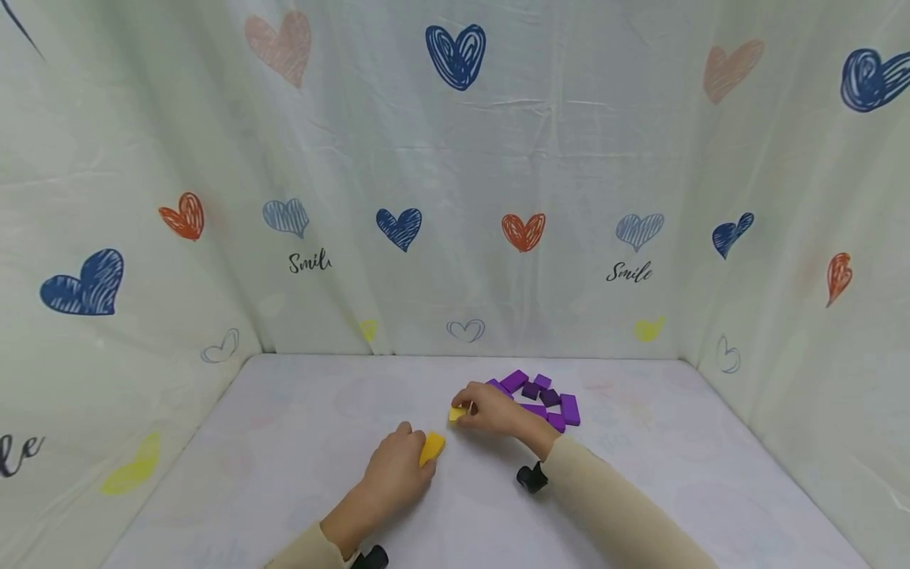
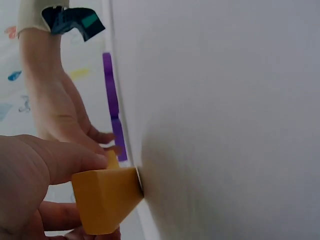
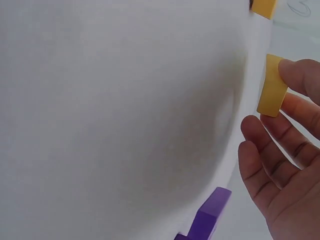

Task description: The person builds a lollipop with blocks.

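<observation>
My left hand (image 1: 398, 468) grips a yellow block (image 1: 432, 448) between thumb and fingers, low over the white table. In the left wrist view this yellow block (image 2: 107, 200) shows slanted sides, its lower edge right at the tabletop. Farther forward, my right hand (image 1: 490, 409) pinches another yellow block (image 1: 457, 414) by thumb and fingertips. The right wrist view shows that second yellow block (image 3: 273, 86) as a flat-sided piece, with the other fingers loosely bent below it. Behind the right hand, several purple blocks (image 1: 569, 409) lie in a rough ring, partly hidden by the hand.
Two darker purple blocks (image 1: 550, 397) sit inside the ring. A white cloth-covered table (image 1: 298, 442) spreads beneath both hands. A curtain (image 1: 455, 158) printed with hearts and words surrounds it at the back and sides. Each wrist wears a black camera (image 1: 532, 477).
</observation>
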Motion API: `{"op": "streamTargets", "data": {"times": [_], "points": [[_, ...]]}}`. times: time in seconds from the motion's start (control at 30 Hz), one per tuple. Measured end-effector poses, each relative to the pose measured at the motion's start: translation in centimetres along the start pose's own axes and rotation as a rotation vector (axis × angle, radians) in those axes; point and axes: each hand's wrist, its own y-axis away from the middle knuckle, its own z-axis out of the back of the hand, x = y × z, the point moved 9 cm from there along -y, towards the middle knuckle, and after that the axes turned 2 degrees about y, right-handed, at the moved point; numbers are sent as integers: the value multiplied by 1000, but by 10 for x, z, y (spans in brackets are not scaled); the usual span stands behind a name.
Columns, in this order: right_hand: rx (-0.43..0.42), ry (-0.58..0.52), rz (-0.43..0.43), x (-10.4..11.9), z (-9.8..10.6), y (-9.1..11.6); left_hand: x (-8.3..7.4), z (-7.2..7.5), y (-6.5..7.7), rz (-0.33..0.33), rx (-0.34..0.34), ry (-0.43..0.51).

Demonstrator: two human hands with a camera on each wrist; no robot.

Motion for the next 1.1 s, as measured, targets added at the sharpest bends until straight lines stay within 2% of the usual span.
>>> {"op": "streamTargets", "data": {"times": [0.23,0.47,0.63,0.83,1.1], "points": [[27,-12,10,0,-8,4,-11,-7,8,29,53,19],[28,16,-3,3,-8,5,-9,-13,7,54,94,33],[33,11,-11,4,-9,4,-3,-18,5,75,150,124],[52,-43,-42,-3,-9,6,1,-22,5,144,241,223],[55,-126,-67,-7,-10,7,-1,-26,10,188,277,289]]}}
